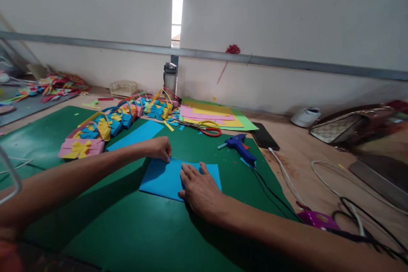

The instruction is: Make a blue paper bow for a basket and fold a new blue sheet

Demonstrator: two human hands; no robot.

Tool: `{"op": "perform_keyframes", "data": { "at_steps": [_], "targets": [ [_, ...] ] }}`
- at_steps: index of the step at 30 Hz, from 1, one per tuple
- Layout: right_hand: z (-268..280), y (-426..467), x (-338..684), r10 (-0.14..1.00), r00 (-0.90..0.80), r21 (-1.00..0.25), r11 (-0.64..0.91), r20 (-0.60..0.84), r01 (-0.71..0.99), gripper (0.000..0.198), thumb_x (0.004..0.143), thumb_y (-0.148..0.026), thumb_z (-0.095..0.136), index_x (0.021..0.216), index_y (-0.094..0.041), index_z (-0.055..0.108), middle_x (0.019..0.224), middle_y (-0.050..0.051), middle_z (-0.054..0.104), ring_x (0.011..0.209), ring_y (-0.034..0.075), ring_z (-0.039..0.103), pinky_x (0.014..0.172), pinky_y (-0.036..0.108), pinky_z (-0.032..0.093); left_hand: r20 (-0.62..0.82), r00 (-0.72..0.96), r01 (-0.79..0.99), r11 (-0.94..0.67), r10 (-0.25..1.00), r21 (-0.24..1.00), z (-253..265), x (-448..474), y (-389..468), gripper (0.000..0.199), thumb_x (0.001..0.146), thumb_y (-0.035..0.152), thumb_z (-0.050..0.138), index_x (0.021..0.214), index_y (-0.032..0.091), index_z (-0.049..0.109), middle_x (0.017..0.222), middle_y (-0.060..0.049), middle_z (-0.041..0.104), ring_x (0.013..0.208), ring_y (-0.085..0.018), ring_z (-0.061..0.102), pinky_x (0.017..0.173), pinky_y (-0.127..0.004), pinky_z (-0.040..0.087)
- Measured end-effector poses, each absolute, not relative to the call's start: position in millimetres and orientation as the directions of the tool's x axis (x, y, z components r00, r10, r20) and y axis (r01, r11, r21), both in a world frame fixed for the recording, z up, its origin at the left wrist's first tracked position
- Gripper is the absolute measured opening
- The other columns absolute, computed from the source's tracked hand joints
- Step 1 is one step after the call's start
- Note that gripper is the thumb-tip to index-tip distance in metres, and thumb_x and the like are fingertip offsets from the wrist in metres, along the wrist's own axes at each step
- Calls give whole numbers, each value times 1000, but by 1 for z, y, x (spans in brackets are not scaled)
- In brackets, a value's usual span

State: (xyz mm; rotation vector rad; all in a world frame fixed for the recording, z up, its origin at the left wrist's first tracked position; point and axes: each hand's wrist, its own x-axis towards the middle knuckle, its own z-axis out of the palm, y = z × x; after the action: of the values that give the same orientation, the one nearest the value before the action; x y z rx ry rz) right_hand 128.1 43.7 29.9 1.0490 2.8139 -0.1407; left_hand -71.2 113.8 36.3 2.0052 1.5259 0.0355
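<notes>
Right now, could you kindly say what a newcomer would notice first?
Most likely the blue sheet on the green mat, with the right hand resting on it and the curled left hand at its far edge. Next, perhaps, the bow-trimmed paper baskets farther back on the left and the blue glue gun on the right.

Head camera: the single view, worn on the person's head, facing forward and downward.
Flat dark-green mat [127, 221]: seen from above its near side, filling the lower middle.
Tall white panels [287, 21]: backing the view at twelve o'clock, beyond the mat.
Forearms: closest, the bare left forearm [83, 173] entering at eight o'clock, the bare right forearm [270, 228] at four.
Nearer flat bright-blue sheet [156, 180]: below centre, toward six o'clock.
Breadth: wide, reaching a glossy brown bag [328, 129] at three o'clock.
</notes>
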Motion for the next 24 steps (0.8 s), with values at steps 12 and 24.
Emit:
{"op": "perform_keyframes", "data": {
  "at_steps": [12, 24],
  "targets": [
    [23, 48, 115, 610, -782, -84, 779, -130, 621, 46, 92, -33, 47, 128, -5, 50, 137, 22, 45, 131, 30, 36, 108, 54, 21, 165, 468, 813, -496, 868, 305, 3, -61, 41, 33, 92, 14, 34, 118, 15, 55, 132, -12, 51, 122, -20, 48, 101, -36, 42],
    [19, 40, 159, 743, -651, -54, 652, -155, 757, 51, 94, -32, 37, 137, -4, 40, 142, 22, 36, 135, 30, 29, 108, 53, 23, 37, 659, 719, -644, 751, 261, -19, -58, 24, 50, 98, 33, 26, 143, 12, 27, 152, -11, 19, 140, -27, 11, 113, -47, 20]
  ]
}}
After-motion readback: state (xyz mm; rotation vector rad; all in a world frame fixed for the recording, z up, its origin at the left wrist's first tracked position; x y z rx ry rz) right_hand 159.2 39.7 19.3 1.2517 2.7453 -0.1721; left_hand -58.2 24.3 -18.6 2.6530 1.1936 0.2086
